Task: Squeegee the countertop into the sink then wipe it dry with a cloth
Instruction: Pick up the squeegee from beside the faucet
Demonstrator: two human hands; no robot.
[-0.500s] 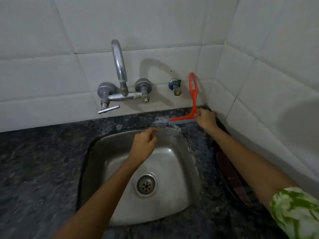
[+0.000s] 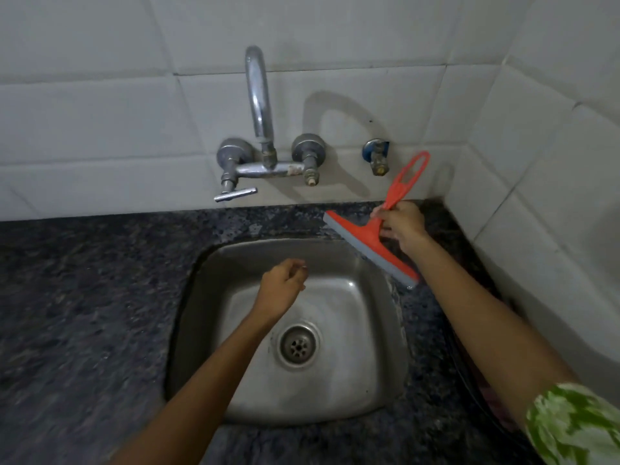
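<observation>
An orange squeegee [image 2: 367,236] with a grey rubber blade hangs in the air over the sink's far right corner. My right hand [image 2: 401,224] grips its handle just above the blade, and the looped handle end points up toward the wall. The blade runs diagonally from the back counter toward the right rim. My left hand [image 2: 281,286] hovers over the steel sink [image 2: 375,370], fingers loosely curled, holding nothing. The dark speckled countertop [image 2: 84,297] surrounds the sink. No cloth is clearly visible.
A chrome tap [image 2: 258,105] with two valves juts from the white tiled wall above the sink. A small blue-collared valve [image 2: 377,156] sits to its right. A dark round object [image 2: 469,374] lies on the counter under my right forearm, mostly hidden.
My right hand has lifted the squeegee from its lean against the back wall and tilted it, swinging the blade out over the sink corner. My left hand stays over the sink.
</observation>
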